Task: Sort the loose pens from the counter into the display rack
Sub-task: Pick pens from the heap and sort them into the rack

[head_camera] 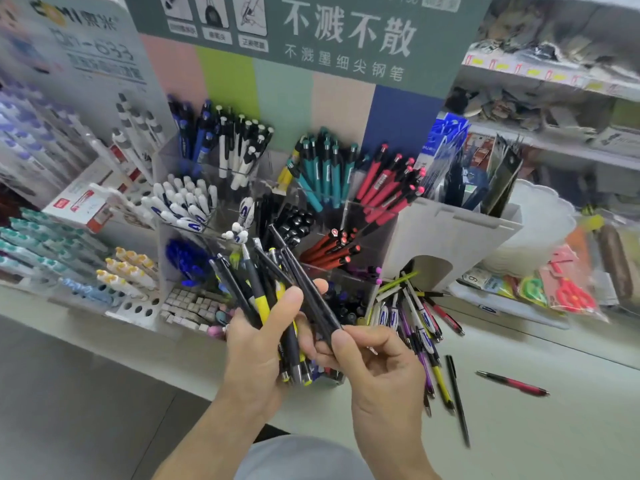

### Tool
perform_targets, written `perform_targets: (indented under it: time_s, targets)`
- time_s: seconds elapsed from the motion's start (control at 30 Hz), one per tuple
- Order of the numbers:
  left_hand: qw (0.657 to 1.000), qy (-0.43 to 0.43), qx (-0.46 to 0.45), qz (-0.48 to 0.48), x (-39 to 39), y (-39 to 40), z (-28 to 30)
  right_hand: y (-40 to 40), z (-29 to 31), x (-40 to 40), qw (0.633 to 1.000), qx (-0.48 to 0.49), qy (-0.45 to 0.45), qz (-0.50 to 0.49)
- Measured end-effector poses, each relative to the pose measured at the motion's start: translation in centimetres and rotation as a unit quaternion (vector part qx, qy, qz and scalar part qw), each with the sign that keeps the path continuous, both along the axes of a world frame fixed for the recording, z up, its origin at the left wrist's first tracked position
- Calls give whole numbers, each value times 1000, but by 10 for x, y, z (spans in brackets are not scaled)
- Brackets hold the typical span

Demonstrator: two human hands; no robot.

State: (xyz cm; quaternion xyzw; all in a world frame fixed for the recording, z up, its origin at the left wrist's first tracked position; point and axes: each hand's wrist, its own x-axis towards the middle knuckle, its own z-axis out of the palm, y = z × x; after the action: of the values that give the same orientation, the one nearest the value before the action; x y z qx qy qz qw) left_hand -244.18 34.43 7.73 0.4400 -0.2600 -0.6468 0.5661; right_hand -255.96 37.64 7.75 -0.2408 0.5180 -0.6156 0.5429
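Both hands grip pens: left [258, 344] a bunch [263, 299], right [377, 368] pinching one dark pen [311, 289].

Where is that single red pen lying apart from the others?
In the head view the red pen lies alone on the counter at the right, past the pile of loose pens.

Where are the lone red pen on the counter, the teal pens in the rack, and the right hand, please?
lone red pen [512, 383], head view, mid-barrel.
teal pens [325, 168], head view, middle barrels.
right hand [377, 368], head view, back of hand.

Green header sign [311, 32] reads "不溅不散".
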Motion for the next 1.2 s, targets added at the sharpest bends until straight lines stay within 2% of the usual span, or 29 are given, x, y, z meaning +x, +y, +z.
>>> perform_targets:
  time_s: [0.13,0.23,0.37,0.5,0.63,0.7,0.83,1.0,1.1,1.2]
  targets:
    - [1000,-21,8,-3,4,-7,3,-2,-3,8,1000,-5,14,-8]
    - [998,-51,23,-20,28,-15,3,-6,-3,12,995,4,46,94]
    - [984,-118,17,-131,67,-27,8,-28,4,10,946,19,211,246]
    - [949,-186,20,-255,96,-34,12,-58,21,24,943,0,242,229]
    - [924,-209,13,-319,114,-39,15,-74,31,45,890,23,345,297]
    - [916,-216,11,-339,124,-41,15,-73,32,53,888,34,336,311]
    - [908,-203,24,-366,143,-46,14,-70,36,70,893,53,323,310]
    - [913,-216,38,-344,161,-55,8,-71,39,84,882,90,351,301]
    - [914,-223,27,-338,165,-61,12,-72,40,88,898,86,341,262]
    - [932,-215,0,-292,164,-63,18,-72,44,85,919,56,333,201]
